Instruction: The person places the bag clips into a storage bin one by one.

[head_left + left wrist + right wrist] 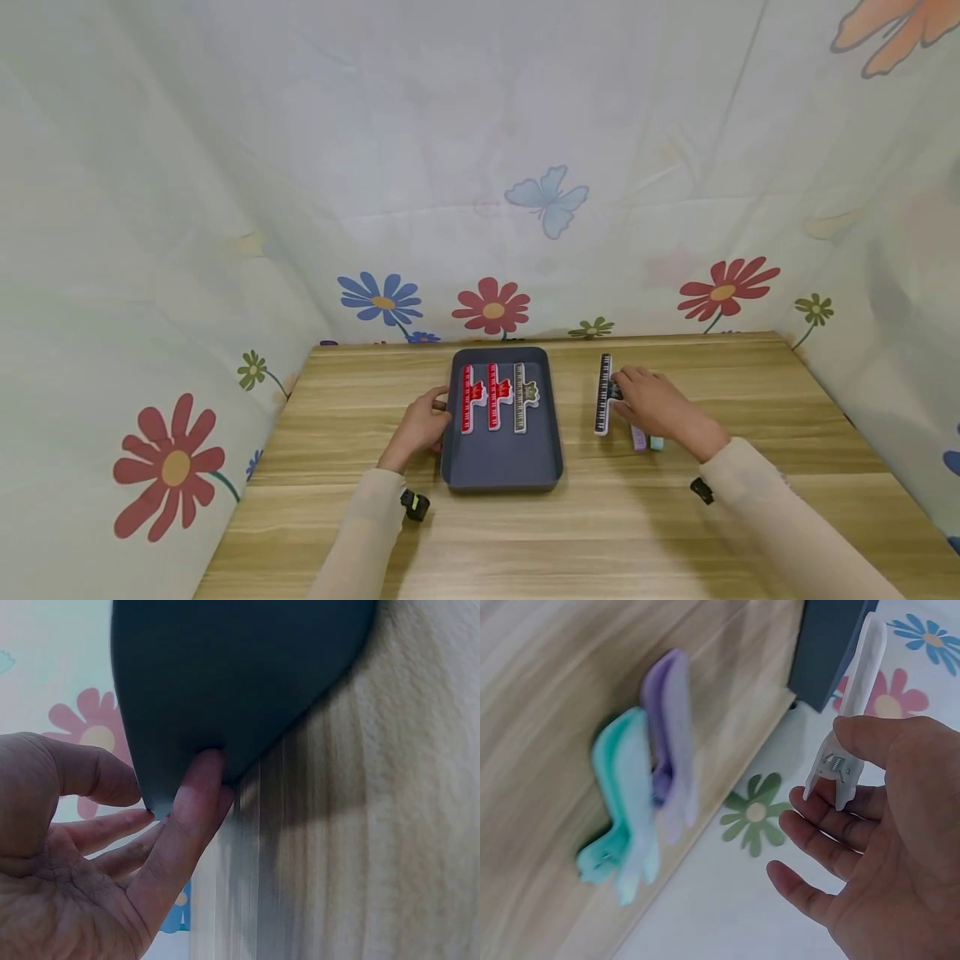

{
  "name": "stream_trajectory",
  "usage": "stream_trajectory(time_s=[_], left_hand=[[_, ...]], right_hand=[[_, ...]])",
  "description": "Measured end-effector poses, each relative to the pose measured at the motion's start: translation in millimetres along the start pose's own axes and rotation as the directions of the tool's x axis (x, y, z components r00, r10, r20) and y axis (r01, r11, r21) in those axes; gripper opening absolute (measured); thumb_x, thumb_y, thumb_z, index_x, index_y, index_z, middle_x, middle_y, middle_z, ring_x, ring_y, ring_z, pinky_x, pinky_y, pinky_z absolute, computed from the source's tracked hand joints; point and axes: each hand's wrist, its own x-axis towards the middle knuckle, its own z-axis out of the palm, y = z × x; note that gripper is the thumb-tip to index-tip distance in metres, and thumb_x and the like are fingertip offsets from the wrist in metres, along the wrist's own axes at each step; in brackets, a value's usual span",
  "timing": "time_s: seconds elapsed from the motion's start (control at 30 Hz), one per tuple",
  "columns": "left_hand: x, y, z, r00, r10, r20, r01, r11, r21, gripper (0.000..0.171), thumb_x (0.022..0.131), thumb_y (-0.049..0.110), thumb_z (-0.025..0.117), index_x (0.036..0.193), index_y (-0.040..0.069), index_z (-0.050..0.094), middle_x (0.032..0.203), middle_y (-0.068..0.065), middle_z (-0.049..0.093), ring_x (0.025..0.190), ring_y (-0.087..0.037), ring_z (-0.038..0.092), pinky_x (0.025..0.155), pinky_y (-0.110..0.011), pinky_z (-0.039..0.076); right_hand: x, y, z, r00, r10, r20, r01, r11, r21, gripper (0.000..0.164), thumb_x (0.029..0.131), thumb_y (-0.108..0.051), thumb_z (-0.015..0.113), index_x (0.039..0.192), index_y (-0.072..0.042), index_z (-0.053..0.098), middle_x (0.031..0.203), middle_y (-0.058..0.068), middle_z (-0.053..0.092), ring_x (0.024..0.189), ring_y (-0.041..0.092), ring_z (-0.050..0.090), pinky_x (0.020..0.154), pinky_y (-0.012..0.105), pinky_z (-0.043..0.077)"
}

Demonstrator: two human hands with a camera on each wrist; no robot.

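My left hand (420,423) rests its loosely bent fingers against the left side of a dark grey tray (502,460); in the left wrist view, fingertips (199,780) touch the outer wall. Two red piano-key clips (467,400) and a gold-and-white one (520,400) lie lengthwise in a row in the tray. To its right, my right hand (656,404) pinches a black-and-white piano-key clip (603,396) between thumb and fingers. Its white back and spring (836,761) show in the right wrist view, raised off the table. A purple clip (671,720) and a teal clip (622,787) lie below.
A wood-grain table (487,550) carries everything. White fabric (450,167) printed with flowers and butterflies stands at the back and both sides. A dark wrist camera (415,504) sits below my left sleeve.
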Motion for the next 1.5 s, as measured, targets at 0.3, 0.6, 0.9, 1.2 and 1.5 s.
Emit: stream_trajectory(time_s=[0.3,0.6,0.9,1.2,1.5], left_hand=[[-2.3,3.2,-1.5,1.0,-0.014,0.0,0.014,1.0,-0.001,0.057,0.091,0.007,0.053,0.147,0.01,0.044,0.125,-0.024,0.061,0.067,-0.02,0.067,0.046,-0.039,0.06],[-3.6,4.0,-1.3,1.0,-0.013,-0.001,0.013,1.0,-0.007,0.056,0.091,0.007,0.053,0.146,0.011,0.045,0.125,-0.024,0.061,0.067,-0.02,0.067,0.045,-0.037,0.059],[-4.4,4.8,-1.6,1.0,-0.009,-0.004,0.009,1.0,-0.002,0.056,0.091,0.007,0.053,0.147,0.009,0.044,0.125,-0.025,0.061,0.062,-0.019,0.066,0.043,-0.037,0.058],[-5.9,4.5,-1.1,1.0,-0.016,-0.001,0.016,1.0,-0.001,0.056,0.092,0.008,0.053,0.147,0.01,0.044,0.126,-0.024,0.061,0.066,-0.021,0.067,0.045,-0.038,0.059],[-6.7,5.0,-1.4,1.0,-0.005,-0.003,0.005,1.0,-0.005,0.056,0.091,0.007,0.053,0.147,0.009,0.044,0.126,-0.026,0.061,0.065,-0.022,0.067,0.045,-0.038,0.059]], right_hand=[[12.7,-23.7,-9.7,0.991,-0.095,-0.097,0.098,0.995,0.029,0.046,0.094,-0.024,0.066,0.125,0.008,0.056,0.114,0.019,0.061,0.107,0.034,0.059,0.093,0.048,0.053],[25.0,-45.8,-16.2,0.992,-0.098,-0.083,0.103,0.993,0.06,0.048,0.095,-0.027,0.063,0.128,0.007,0.055,0.119,0.019,0.06,0.112,0.034,0.058,0.097,0.048,0.052],[36.7,-67.0,-14.7,0.983,-0.149,-0.109,0.157,0.985,0.071,0.048,0.094,-0.028,0.063,0.126,0.007,0.056,0.121,0.02,0.061,0.114,0.035,0.058,0.101,0.048,0.051],[50.7,-94.5,-13.5,0.985,-0.16,-0.058,0.164,0.983,0.084,0.053,0.096,-0.034,0.061,0.131,0.005,0.054,0.126,0.019,0.059,0.119,0.033,0.055,0.106,0.046,0.048],[66.2,-119.8,-14.7,0.984,-0.175,0.015,0.174,0.983,0.061,0.056,0.097,-0.04,0.058,0.135,0.001,0.053,0.134,0.017,0.056,0.126,0.032,0.053,0.11,0.045,0.046]])
